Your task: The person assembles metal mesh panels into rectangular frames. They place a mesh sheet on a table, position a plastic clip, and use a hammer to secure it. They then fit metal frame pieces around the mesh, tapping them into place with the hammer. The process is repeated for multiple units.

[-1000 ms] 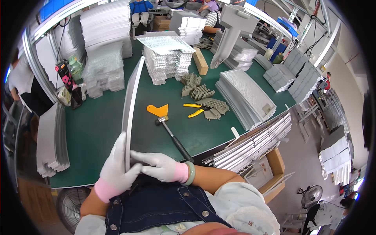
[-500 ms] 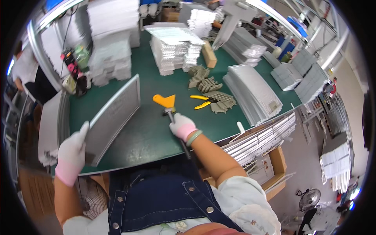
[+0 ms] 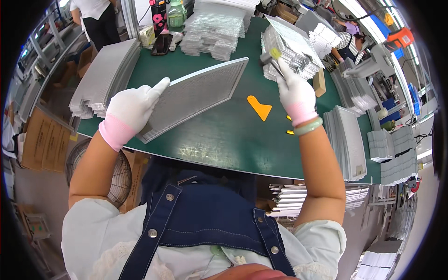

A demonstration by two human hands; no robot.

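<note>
My left hand (image 3: 133,109), in a white glove with a pink cuff, grips the near left end of a grey mesh panel with a metal frame (image 3: 198,93). The panel stands tilted above the green table, its far end reaching away to the right. In my gloved right hand (image 3: 297,95) is a small hammer (image 3: 267,57) with a yellow face, raised over the table to the right of the panel. Between the panel and my right arm lies an orange scraper (image 3: 260,109). Yellow-handled pliers (image 3: 290,132) show only partly, covered by my right wrist.
Panel stacks stand at the table's left (image 3: 105,74) and right (image 3: 347,144). Wrapped stacks (image 3: 214,30) and layered sheets (image 3: 291,49) are at the back, with a wooden block (image 3: 319,83) beside. A phone (image 3: 162,44) lies far left; a floor fan (image 3: 98,170) stands below the edge.
My right hand has lifted the hammer up and away from the table's near side. The panel is tilted lower and further right, still in my left hand. The whole view has swung leftward.
</note>
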